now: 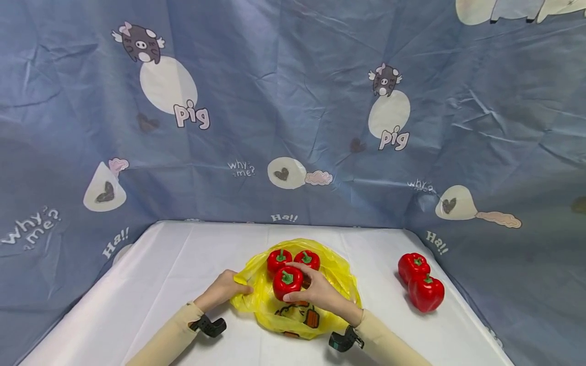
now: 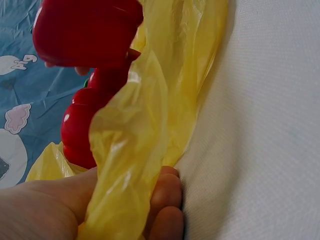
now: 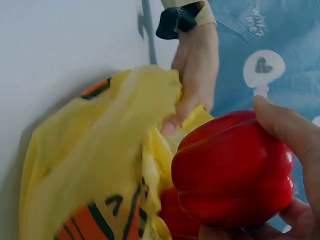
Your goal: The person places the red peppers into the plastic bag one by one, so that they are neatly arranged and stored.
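Observation:
A yellow plastic bag [image 1: 341, 274] lies spread open on the white table, with black and orange print on its near side. Inside it sit two red bell peppers, one at the left [image 1: 277, 261] and one at the right [image 1: 313, 259]. My right hand [image 1: 320, 291] grips another red bell pepper [image 3: 232, 170] above the bag's opening, its green stem facing up. At the bag's left edge my left hand [image 1: 227, 287] pinches the yellow film; in the left wrist view the plastic [image 2: 132, 145] runs between thumb and fingers.
Two more red bell peppers, one farther back [image 1: 410, 266] and one nearer [image 1: 426, 296], stand touching on the right side of the white table [image 1: 192, 264]. A blue printed cloth [image 1: 293, 112] hangs behind the table and along its sides.

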`<action>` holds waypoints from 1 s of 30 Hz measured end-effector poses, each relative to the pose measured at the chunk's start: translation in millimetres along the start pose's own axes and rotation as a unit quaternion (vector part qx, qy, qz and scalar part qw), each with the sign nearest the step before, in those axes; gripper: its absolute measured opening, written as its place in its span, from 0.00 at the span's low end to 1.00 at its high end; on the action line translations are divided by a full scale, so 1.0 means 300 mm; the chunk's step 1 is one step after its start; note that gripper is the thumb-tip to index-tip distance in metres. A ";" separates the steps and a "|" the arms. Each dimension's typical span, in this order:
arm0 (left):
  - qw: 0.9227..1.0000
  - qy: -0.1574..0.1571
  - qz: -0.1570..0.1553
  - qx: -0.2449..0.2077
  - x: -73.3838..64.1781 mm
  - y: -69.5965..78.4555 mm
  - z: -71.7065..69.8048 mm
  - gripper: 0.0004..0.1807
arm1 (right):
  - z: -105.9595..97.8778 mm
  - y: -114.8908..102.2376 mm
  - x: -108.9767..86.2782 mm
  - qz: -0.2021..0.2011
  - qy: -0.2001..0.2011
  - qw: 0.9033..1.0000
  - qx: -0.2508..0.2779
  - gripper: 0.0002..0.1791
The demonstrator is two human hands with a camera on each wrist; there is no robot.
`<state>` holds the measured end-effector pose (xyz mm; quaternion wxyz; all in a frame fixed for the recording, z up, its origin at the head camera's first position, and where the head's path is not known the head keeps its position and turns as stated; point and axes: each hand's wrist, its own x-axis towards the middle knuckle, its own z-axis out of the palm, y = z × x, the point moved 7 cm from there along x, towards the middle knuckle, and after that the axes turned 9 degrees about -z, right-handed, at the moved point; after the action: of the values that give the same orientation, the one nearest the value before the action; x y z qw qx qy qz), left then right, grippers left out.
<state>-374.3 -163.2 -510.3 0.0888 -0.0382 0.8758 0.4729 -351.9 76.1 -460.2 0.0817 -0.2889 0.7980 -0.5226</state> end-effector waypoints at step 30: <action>1.000 -0.004 0.007 0.000 -0.011 0.009 -0.002 0.10 | 0.082 0.061 0.071 0.042 -0.001 0.997 -0.071 0.44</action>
<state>-371.5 -162.3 -507.0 0.0890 -0.0299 0.8759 0.4733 -365.6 50.2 -483.6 0.0838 -0.2603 0.8445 -0.4604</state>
